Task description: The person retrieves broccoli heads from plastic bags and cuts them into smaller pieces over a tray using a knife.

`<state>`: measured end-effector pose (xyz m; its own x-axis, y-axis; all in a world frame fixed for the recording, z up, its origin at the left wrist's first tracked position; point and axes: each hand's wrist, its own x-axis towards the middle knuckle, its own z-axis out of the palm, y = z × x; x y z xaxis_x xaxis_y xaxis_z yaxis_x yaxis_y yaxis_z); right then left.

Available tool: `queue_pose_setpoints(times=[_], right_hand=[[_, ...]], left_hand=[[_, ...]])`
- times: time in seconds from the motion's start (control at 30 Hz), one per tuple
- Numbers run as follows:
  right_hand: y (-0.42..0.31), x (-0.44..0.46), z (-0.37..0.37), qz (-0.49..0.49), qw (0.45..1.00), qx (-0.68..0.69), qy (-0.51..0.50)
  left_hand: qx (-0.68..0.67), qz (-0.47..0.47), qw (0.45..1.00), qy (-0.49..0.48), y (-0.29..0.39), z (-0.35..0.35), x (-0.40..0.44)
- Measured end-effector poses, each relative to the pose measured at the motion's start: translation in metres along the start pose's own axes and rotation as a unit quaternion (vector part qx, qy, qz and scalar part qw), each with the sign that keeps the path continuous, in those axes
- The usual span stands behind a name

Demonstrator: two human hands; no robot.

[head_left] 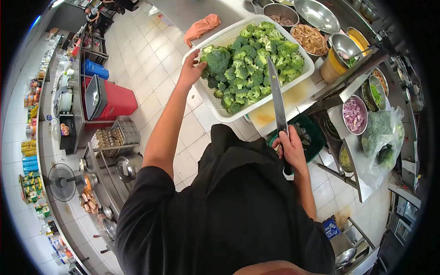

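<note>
Lying at the left end of a white basket (308, 75), a large broccoli head (216, 60) is sitting beside many cut florets (250, 75). The left hand (190, 72) is reaching over the basket's rim, fingers spread and curved at the head; whether they are gripping it, I cannot tell. The right hand (293, 149) is closing around the dark handle of a long knife (277, 98), whose blade is pointing away from the body, over the basket's right side.

The step in hand looks like handling the large head, with the knife held apart from it. Moving that head would call for a secure hold from the left hand, and moving the blade would call for keeping it away from those fingers.

Farther out, a stained board (275, 110) is showing beside the basket, and an orange cloth (201, 27) is lying on the steel bench (229, 8).
</note>
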<state>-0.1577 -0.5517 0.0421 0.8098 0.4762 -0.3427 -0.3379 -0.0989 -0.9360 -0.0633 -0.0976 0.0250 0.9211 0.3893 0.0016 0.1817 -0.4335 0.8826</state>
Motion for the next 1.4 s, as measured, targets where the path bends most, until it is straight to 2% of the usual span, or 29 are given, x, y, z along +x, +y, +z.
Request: queue_pose_setpoints(times=[0.07,0.27,0.4,0.53,0.63,0.73,0.83,0.87,0.97,1.07,1.2,1.3,1.33,1.4], right_hand=[[-0.005,0.005,-0.004,0.012,1.000,0.002,0.014],[-0.007,0.009,0.004,0.025,0.998,0.003,0.055],[-0.003,0.010,0.037,0.037,0.991,0.032,0.122],[-0.008,0.013,0.080,0.053,0.979,0.057,0.190],[-0.012,0.014,0.109,0.059,0.971,0.061,0.222],[-0.009,0.011,0.131,0.064,0.967,0.056,0.241],[-0.020,0.006,0.154,0.067,0.956,0.050,0.283],[-0.018,0.005,0.157,0.069,0.957,0.039,0.281],[-0.020,0.000,0.155,0.078,0.959,-0.002,0.274],[-0.031,0.000,0.152,0.084,0.958,-0.037,0.271],[-0.043,0.002,0.143,0.082,0.962,-0.102,0.241],[-0.057,0.006,0.143,0.076,0.963,-0.164,0.199],[-0.062,0.008,0.143,0.064,0.964,-0.184,0.183],[-0.060,0.012,0.137,0.057,0.966,-0.208,0.146]], left_hand=[[-0.068,-0.029,0.996,-0.039,0.023,-0.005,0.003],[0.020,-0.002,0.984,-0.176,0.037,-0.028,0.034],[0.030,0.008,0.952,-0.305,0.034,-0.044,0.061],[0.019,-0.038,0.937,-0.348,0.033,-0.048,0.076],[0.038,-0.010,0.934,-0.356,0.028,-0.047,0.080],[-0.005,0.032,0.922,-0.385,0.015,-0.041,0.093],[-0.041,0.020,0.913,-0.406,0.020,-0.041,0.093],[-0.037,0.019,0.917,-0.396,0.015,-0.039,0.096],[-0.122,-0.096,0.913,-0.377,0.020,-0.042,0.093],[-0.212,-0.131,0.920,-0.303,0.006,-0.036,0.093],[-0.322,-0.101,0.926,-0.170,0.008,-0.029,0.076],[-0.216,0.005,0.971,-0.103,0.003,-0.012,0.070],[-0.227,-0.032,0.965,-0.127,0.002,-0.008,0.069],[-0.167,-0.027,0.982,-0.082,0.005,-0.005,0.061]])
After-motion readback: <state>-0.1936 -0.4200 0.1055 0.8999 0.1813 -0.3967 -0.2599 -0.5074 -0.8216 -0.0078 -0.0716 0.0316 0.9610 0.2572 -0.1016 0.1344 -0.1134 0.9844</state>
